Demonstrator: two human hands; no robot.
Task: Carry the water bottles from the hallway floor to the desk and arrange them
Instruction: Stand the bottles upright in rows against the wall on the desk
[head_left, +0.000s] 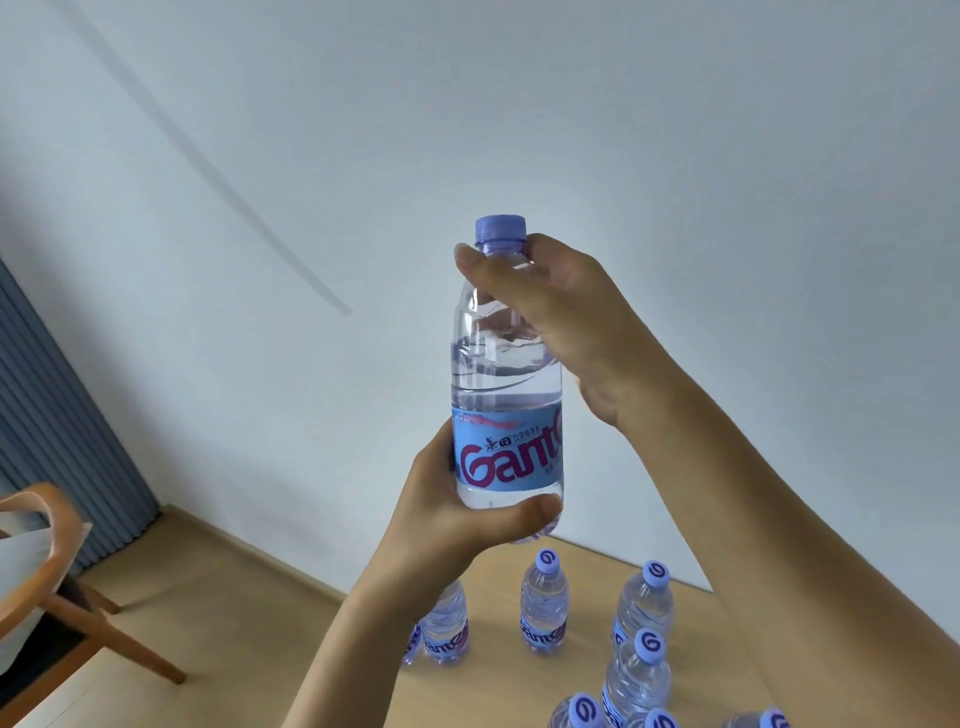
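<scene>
I hold one clear water bottle (506, 384) upright in mid-air in front of the white wall; it has a purple cap and a blue label. My left hand (457, 519) grips its lower part, thumb across the base. My right hand (566, 317) wraps the neck and shoulder just under the cap. Below, several more capped bottles (543, 603) stand on the light wooden desk (498, 686). My left forearm hides part of one of them.
A wooden chair (62, 587) with a pale cushion stands at the left on the wood floor. Behind it hangs a blue-grey ribbed curtain (57, 415). The white wall (675, 156) rises right behind the desk.
</scene>
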